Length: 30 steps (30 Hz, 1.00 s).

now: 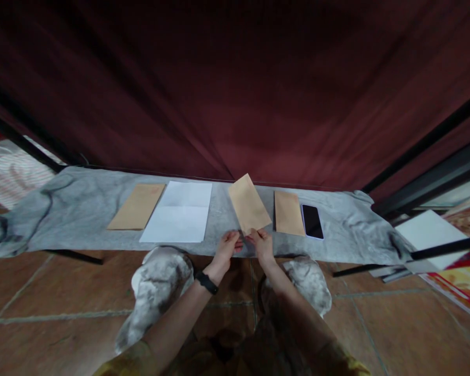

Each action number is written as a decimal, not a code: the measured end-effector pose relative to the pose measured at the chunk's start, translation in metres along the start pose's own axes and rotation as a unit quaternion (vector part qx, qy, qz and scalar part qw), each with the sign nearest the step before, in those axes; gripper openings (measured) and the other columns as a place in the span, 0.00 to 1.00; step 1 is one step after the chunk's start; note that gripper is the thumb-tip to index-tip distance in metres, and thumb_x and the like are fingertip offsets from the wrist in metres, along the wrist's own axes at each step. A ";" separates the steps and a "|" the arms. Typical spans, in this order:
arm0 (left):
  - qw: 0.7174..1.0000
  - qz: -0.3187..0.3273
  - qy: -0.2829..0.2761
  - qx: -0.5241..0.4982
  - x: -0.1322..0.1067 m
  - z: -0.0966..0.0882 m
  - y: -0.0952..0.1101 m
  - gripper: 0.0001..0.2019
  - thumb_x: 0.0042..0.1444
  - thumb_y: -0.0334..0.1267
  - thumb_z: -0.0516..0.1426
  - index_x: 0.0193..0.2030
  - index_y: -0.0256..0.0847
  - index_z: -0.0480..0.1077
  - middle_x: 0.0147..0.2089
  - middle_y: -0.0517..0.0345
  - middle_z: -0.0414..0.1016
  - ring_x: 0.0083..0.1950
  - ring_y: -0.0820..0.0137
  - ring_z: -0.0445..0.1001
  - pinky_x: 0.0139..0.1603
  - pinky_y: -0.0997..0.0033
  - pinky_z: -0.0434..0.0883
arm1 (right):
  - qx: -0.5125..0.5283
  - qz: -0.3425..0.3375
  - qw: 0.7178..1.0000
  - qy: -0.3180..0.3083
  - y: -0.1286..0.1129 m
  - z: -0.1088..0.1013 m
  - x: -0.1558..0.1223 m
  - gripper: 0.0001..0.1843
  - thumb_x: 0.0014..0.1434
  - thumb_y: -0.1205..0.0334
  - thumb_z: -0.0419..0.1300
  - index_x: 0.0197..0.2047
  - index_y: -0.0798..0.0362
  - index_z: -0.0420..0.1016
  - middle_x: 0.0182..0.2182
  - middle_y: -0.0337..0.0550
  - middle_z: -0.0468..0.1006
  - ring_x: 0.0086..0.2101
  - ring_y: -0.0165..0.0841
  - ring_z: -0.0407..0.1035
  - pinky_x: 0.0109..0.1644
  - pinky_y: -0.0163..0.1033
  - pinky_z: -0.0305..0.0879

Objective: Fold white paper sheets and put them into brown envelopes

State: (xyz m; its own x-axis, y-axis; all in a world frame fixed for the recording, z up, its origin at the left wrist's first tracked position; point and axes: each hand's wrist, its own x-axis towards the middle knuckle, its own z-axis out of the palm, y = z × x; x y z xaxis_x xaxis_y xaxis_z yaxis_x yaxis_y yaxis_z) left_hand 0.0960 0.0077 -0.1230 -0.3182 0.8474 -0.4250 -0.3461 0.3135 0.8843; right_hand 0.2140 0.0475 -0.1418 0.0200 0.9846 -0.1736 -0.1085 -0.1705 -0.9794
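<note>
A brown paper envelope [249, 204] is tilted up over the grey cloth, its lower edge pinched in the fingers of my right hand [262, 244]. Close to the lower left corner of this envelope is my left hand [227, 247], its fingers curled in; whether anything is between them is hidden. Sheets of white paper [176, 213] with a crosswise crease lie left of my hands. Beyond them rests a stack of brown envelopes [138, 207]. Just right of the held envelope lies another brown envelope [289, 214], flat on the cloth.
A phone [312, 221] with a dark screen lies right of the envelopes. Grey cloth [97, 193] covers the long narrow surface. Behind it hangs a dark red curtain [235, 115]. Black metal bars [431, 151] slant at both sides. My knees [162, 277] are under the near edge.
</note>
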 end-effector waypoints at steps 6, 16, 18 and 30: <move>0.998 -0.047 -0.035 -0.036 0.001 -0.001 -0.006 0.16 0.44 0.43 0.71 0.29 0.37 0.71 0.26 0.57 0.78 0.27 0.72 0.76 0.34 0.72 0.72 | 0.141 0.073 0.987 -0.022 0.010 0.012 -0.011 0.17 0.42 0.50 0.72 0.24 0.51 0.71 0.21 0.38 0.77 0.26 0.34 0.74 0.35 0.40 0.76; 0.996 -0.079 -0.028 0.040 0.019 -0.015 0.006 0.11 0.43 0.30 0.70 0.24 0.36 0.71 0.20 0.59 0.74 0.20 0.77 0.70 0.25 0.77 0.66 | 0.210 0.140 0.968 0.013 0.016 0.000 -0.001 0.16 0.46 0.61 0.74 0.26 0.51 0.69 0.22 0.36 0.77 0.26 0.31 0.76 0.35 0.38 0.79; 0.995 -0.081 -0.026 0.061 0.021 -0.020 0.009 0.09 0.45 0.29 0.68 0.24 0.36 0.71 0.20 0.59 0.73 0.19 0.77 0.68 0.22 0.78 0.64 | 0.208 0.143 0.967 0.026 0.015 -0.005 0.002 0.16 0.47 0.62 0.74 0.26 0.50 0.68 0.22 0.35 0.76 0.25 0.31 0.75 0.34 0.37 0.79; 0.997 -0.001 0.041 0.059 0.023 -0.016 0.000 0.14 0.52 0.29 0.64 0.45 0.41 0.68 0.22 0.71 0.70 0.19 0.79 0.69 0.22 0.81 0.63 | 0.134 0.159 0.978 0.034 0.007 -0.018 0.008 0.14 0.42 0.62 0.73 0.28 0.53 0.72 0.20 0.38 0.78 0.22 0.32 0.74 0.28 0.36 0.74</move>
State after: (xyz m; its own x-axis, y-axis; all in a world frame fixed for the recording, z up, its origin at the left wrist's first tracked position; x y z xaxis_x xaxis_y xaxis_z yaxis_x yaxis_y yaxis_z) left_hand 0.0746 0.0201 -0.1354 -0.3907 0.8104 -0.4365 -0.2412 0.3675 0.8982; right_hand 0.2314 0.0536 -0.1516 0.0085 0.8774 -0.4797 -0.3761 -0.4417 -0.8146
